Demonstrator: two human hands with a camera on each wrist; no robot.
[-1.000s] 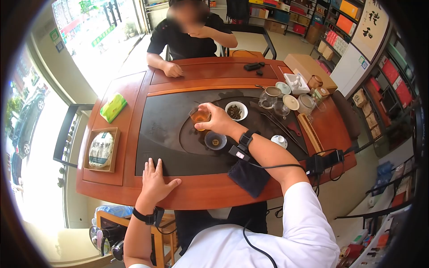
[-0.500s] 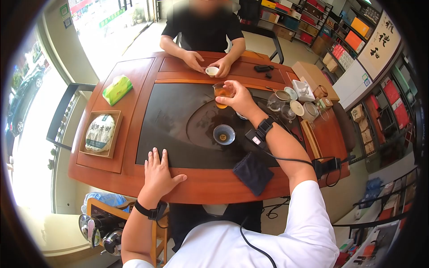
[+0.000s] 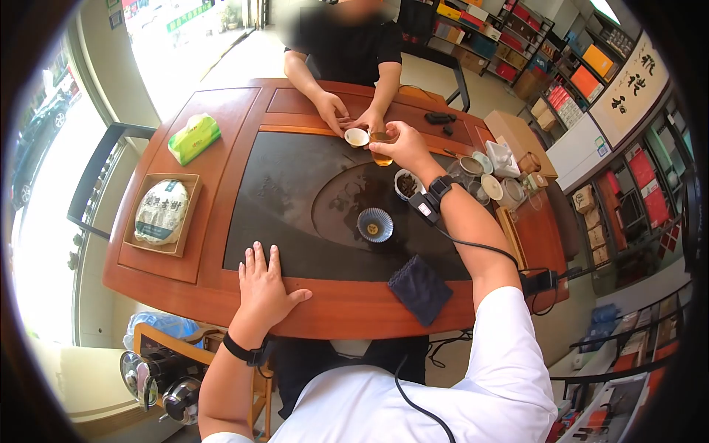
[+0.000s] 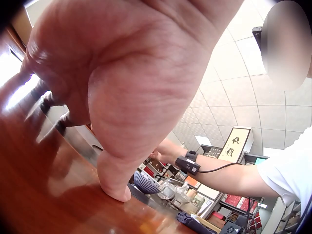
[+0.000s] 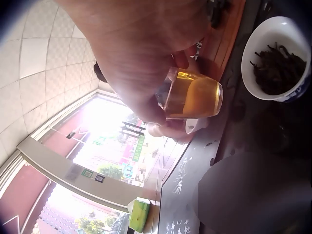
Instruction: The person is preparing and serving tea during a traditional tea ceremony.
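Your R hand (image 3: 406, 148) is up over the far side of the dark slab (image 3: 277, 214), thumb & fingers pinching the glass jug (image 3: 381, 153) w/ amber tea (image 5: 202, 95) in it. Jug's just beside the small white cup (image 3: 359, 142) in the hands of the person (image 3: 343, 55) across from you; can't tell if they touch. Your L hand (image 3: 267, 292) rests on the near side of the counter (image 3: 340, 310), fingers spread, thumb out to the side w/ its tip on the wood. Bowl (image 5: 254, 41) w/ dark leaves sits near your R forearm; ribbed cup (image 3: 385, 224) mid-slab; folded dark cloth (image 3: 419, 290) at the near edge. Far L: green tissue pack (image 3: 193, 139), plus wrapped round pkg (image 3: 162, 210) in a box (image 3: 155, 249).
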